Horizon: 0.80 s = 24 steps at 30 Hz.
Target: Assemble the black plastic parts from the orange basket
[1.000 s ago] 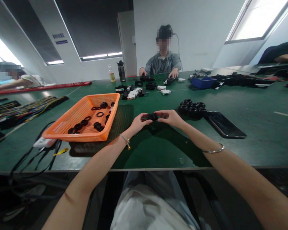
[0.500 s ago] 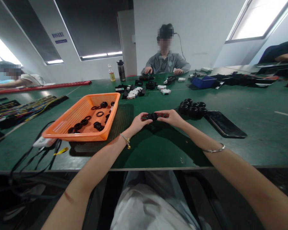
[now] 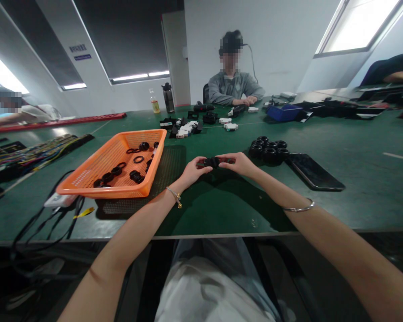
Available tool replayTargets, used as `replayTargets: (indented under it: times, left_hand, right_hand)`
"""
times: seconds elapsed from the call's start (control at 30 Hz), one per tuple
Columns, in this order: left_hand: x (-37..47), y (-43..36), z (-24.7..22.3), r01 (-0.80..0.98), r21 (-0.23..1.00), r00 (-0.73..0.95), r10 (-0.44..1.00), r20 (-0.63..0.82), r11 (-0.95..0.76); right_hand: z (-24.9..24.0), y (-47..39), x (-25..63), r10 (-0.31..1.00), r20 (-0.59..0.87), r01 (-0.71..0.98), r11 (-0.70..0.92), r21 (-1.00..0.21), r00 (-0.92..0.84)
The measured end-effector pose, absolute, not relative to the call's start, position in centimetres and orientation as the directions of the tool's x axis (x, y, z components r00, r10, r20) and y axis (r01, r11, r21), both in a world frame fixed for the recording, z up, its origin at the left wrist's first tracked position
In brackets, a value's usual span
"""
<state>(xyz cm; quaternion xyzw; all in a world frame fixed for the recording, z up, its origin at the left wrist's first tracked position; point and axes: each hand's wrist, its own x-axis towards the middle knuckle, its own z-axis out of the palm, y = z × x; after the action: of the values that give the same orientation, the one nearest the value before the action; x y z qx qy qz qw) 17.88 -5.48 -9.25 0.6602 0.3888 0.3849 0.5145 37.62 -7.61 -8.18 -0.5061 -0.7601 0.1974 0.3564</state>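
Between my two hands is a small black plastic fitting, which looks like a cable gland point(image 3: 211, 162). My left hand point(image 3: 195, 171) pinches its left end with thumb and fingers. At the other end, my right hand point(image 3: 237, 163) grips it the same way, fingertips closed on the black part. Both hands are just over the green table point(image 3: 221, 205). To the left, an orange basket point(image 3: 87, 180) holds loose black rings point(image 3: 139, 159) and black fittings point(image 3: 136, 176). Beyond my right hand stands a cluster of several black glands point(image 3: 269, 152), their round openings visible.
A phone point(image 3: 315, 171) lies right of the cluster. Black and white parts point(image 3: 188, 128), a blue bin point(image 3: 284, 112) and two bottles point(image 3: 168, 98) are farther back. Cables and a power strip point(image 3: 61, 200) sit by the basket's left. A person point(image 3: 233, 85) sits opposite.
My hands keep their hold on the black gland, with only slight finger movement. The person opposite has brought their hands together toward the right. The whole view shifts slightly.
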Motion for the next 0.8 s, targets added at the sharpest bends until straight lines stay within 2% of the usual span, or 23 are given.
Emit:
replayTargets:
  times: [0.2, 0.47, 0.8]
  left_hand:
    - [17.87, -5.35, -9.49, 0.098, 0.981, 0.405, 0.907, 0.112, -0.165]
    - [17.84, -5.38, -9.44, 0.095, 0.981, 0.408, 0.905, 0.118, -0.171]
    - [18.04, -5.93, -8.89, 0.076, 0.989, 0.395, 0.914, 0.088, -0.128]
  right_hand:
    - [-8.15, -7.58, 37.66, 0.865, 0.431, 0.594, 0.493, -0.636, -0.256]
    - [-8.1, -7.64, 37.55, 0.897, 0.378, 0.627, 0.433, -0.648, -0.229]
    - [-8.21, -7.74, 37.26, 0.907, 0.38, 0.568, 0.413, -0.711, -0.184]
